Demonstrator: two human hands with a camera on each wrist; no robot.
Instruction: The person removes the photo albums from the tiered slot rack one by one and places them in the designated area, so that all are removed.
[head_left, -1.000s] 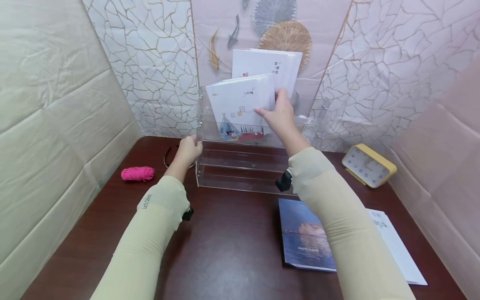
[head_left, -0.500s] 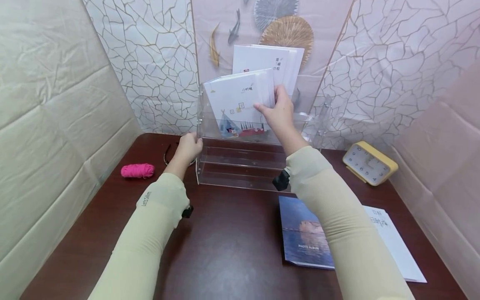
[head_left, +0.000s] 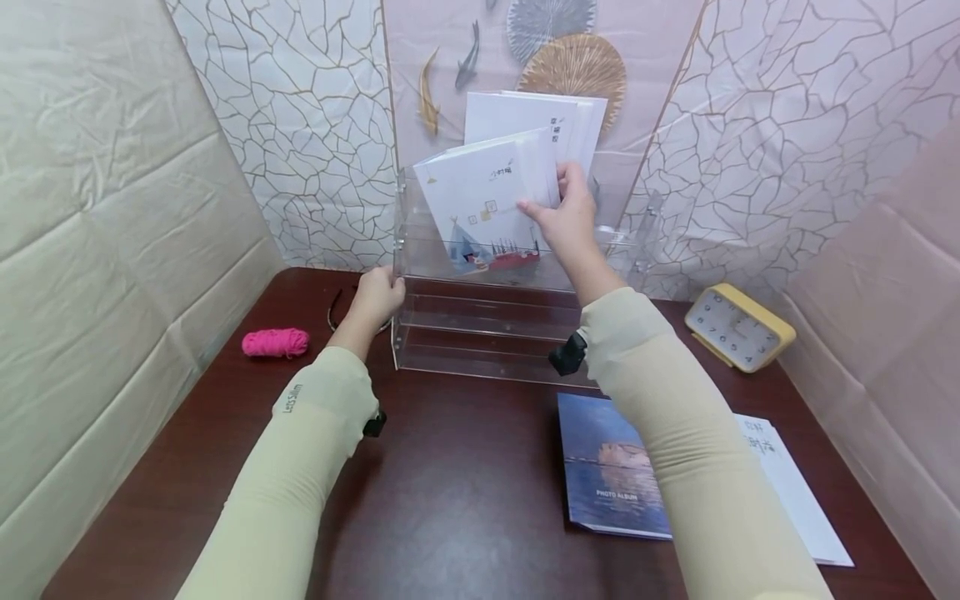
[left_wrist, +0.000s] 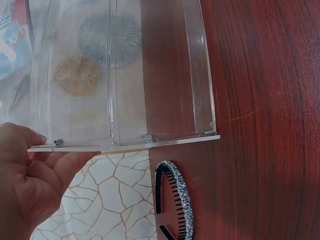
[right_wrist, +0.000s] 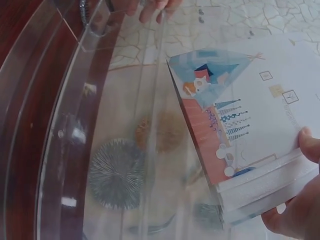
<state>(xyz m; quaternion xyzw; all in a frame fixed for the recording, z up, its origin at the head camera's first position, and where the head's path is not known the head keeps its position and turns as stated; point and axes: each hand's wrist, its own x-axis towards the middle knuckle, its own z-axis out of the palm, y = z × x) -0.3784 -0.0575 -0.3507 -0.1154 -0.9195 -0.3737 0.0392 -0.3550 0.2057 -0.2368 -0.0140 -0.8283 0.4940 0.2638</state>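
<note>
My right hand (head_left: 566, 225) pinches the right edge of a white album (head_left: 480, 200), thumb on its front cover. Drawn on that cover are a blue tent and a red strip, clear in the right wrist view. The album leans tilted, its lower part behind the front panel of a clear acrylic tiered rack (head_left: 480, 358). Behind it, a second white album (head_left: 517, 117) stands higher and is partly covered. My left hand (head_left: 375, 300) grips the rack's left side panel; in the left wrist view the thumb and fingers (left_wrist: 70, 165) lie on either side of that panel's edge.
A pink yarn skein (head_left: 275, 342) lies at the left, and a glittery headband (left_wrist: 182, 200) is beside the rack. On the right are a blue photo album (head_left: 611, 475), a white album (head_left: 795, 492) partly under my sleeve, and a yellow clock (head_left: 738, 327). A patterned wall backs the table.
My right hand and the album it holds have shifted slightly up and to the right. My left hand stays on the rack's side panel.
</note>
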